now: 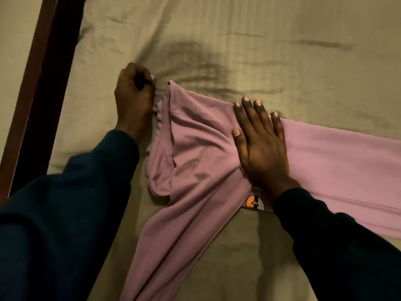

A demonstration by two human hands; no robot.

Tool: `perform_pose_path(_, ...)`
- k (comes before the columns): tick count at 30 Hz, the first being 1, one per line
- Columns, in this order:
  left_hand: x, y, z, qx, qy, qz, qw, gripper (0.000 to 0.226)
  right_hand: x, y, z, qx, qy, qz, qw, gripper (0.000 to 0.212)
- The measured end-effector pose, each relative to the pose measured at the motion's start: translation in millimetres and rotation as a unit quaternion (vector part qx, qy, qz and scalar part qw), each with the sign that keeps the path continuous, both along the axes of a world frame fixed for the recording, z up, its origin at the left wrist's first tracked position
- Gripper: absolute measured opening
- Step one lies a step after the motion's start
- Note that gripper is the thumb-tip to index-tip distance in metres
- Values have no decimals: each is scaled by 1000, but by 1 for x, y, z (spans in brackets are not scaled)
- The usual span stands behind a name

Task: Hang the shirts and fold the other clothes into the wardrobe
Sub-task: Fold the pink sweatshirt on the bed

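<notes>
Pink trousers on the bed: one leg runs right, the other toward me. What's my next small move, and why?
Probably swing the near leg over onto the far one. The right hand lies flat on the pink trousers at the crotch, the left hand grips at the waistband edge, and the legs are splayed apart on the bedsheet.

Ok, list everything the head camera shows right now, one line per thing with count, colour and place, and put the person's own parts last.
pink garment: one, dusty pink, spread on the bed, one part running off the right edge and another off the bottom edge
round print: one, orange and white, on the garment just beside the right wrist, partly hidden
bedsheet: one, olive-tan, wrinkled, under the garment
bed frame: one, dark reddish-brown, along the sheet's left edge
sleeves: two, dark navy, entering from bottom left and bottom right
left hand: one, fingers curled, at the garment's upper left edge
right hand: one, flat, fingers straight, pressing the garment's middle
</notes>
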State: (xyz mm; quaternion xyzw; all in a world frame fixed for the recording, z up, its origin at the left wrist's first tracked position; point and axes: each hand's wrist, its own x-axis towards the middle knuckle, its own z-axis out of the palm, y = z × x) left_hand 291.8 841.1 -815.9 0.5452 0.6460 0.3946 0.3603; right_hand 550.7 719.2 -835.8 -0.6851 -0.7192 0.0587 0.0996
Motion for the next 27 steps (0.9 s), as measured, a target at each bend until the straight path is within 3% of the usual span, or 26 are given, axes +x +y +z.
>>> perform_pose_path(3,7,-2,2,1,98,15,995,24,-2,0,-2,1,0,7,1000,54)
perform_pose_path(6,20,-26,4,16,99,-13,995,15,3,2,-7,-6,-15,-4,1000,54)
perform_pose_path(11,10,-145,18,-29,123,29,992,11,-5,-1,11,-36,-18,8,999,54)
perform_pose_path(14,4,-227,31,-68,121,32,990,17,-23,-28,35,4,3,-16,1000,48)
perform_pose_path(16,0,-269,41,-102,128,46,985,17,-44,-64,47,45,69,-18,996,38)
perform_pose_path(18,-6,-301,43,-130,146,36,980,19,-69,-112,53,34,192,1,981,24)
perform_pose_path(21,-18,-325,47,-203,203,-11,958,30,-95,-179,59,-65,351,-22,934,7)
perform_pose_path(23,-28,-333,54,-265,233,-49,935,42,-105,-217,62,-137,380,-35,914,7)
perform_pose_path(25,-33,-336,64,-316,151,-57,935,38,-112,-249,63,-146,338,37,929,18)
perform_pose_path(27,-27,-337,78,-355,-45,-10,934,26,-115,-275,72,-136,316,147,927,32)
